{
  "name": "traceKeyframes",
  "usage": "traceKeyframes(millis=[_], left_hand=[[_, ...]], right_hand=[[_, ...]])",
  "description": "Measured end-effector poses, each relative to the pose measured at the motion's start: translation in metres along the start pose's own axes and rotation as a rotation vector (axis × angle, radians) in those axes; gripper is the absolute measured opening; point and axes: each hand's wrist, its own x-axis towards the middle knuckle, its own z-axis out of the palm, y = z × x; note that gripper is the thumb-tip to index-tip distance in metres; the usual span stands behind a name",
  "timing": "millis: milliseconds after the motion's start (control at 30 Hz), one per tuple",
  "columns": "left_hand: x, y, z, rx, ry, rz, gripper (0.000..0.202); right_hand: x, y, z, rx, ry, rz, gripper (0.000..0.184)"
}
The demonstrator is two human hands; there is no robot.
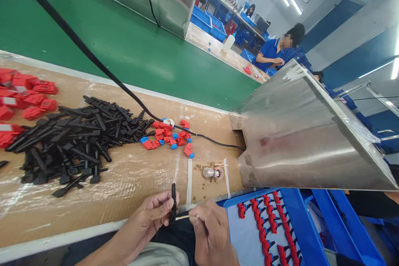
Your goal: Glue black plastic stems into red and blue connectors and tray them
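Near the table's front edge, my left hand [156, 213] is closed around a slim black plastic part [173, 203], held nearly upright. Between the fingertips of my right hand [210, 228] is a thin pale stick [183, 217], and its tip meets the lower end of the black part. Just beyond my hands, small clear cups [208, 172] stand on a wet-spotted patch of cardboard between two strips of white tape. A heap of similar black parts [77, 133] lies to the left. Small red and blue pieces [170, 135] are gathered in the middle.
Larger red parts [28, 91] are piled at the far left. A black cable [93, 58] crosses the table toward a metal panel [305, 133] on the right. Below the panel, a blue tray [243, 237] holds rows of red-and-black assemblies. Across the green belt sits a co-worker [271, 56] in blue.
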Motion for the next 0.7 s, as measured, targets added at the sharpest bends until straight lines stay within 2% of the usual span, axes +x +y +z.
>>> traceKeyframes(millis=[133, 367, 467, 633, 700], left_hand=[[0.001, -0.003, -0.003, 0.004, 0.002, 0.001, 0.051], [0.000, -0.004, -0.010, 0.025, -0.024, 0.024, 0.050], [-0.001, -0.001, -0.010, 0.009, 0.007, 0.013, 0.050], [-0.001, 0.000, -0.007, -0.005, 0.054, 0.003, 0.052], [-0.002, 0.001, -0.007, 0.004, 0.050, 0.003, 0.052]], right_hand=[[-0.002, -0.006, 0.008, -0.016, 0.068, -0.159, 0.020], [0.007, -0.010, 0.005, -0.081, 0.014, -0.131, 0.023], [0.002, -0.007, 0.009, -0.078, 0.047, -0.187, 0.019], [-0.001, -0.004, 0.014, -0.085, 0.071, -0.376, 0.022], [0.002, -0.005, 0.011, -0.089, 0.048, -0.345, 0.023]])
